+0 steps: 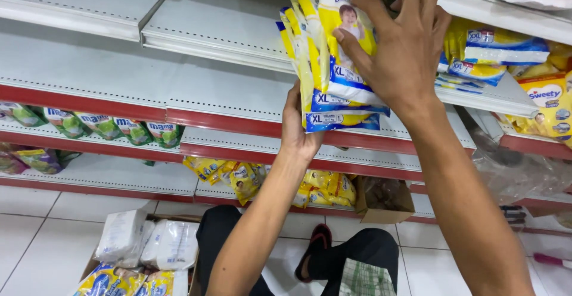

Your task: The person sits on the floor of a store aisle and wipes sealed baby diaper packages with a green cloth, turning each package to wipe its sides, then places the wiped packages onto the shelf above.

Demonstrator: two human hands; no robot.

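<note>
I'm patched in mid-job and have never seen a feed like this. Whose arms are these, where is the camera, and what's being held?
There is no machine here: the single picture comes from a camera worn on a person's head, looking down and forward at their own two bare arms. The person is low down before white store shelves with red front edges. The left hand supports a stack of yellow and blue flat packs from below and behind; the right hand presses on the stack's front, fingers spread. More such packs lie on the shelf to the right. Green pouches stand on a lower shelf at left, small yellow sachets on the lowest. On the tiled floor, a cardboard box holds white and yellow packs.
</note>
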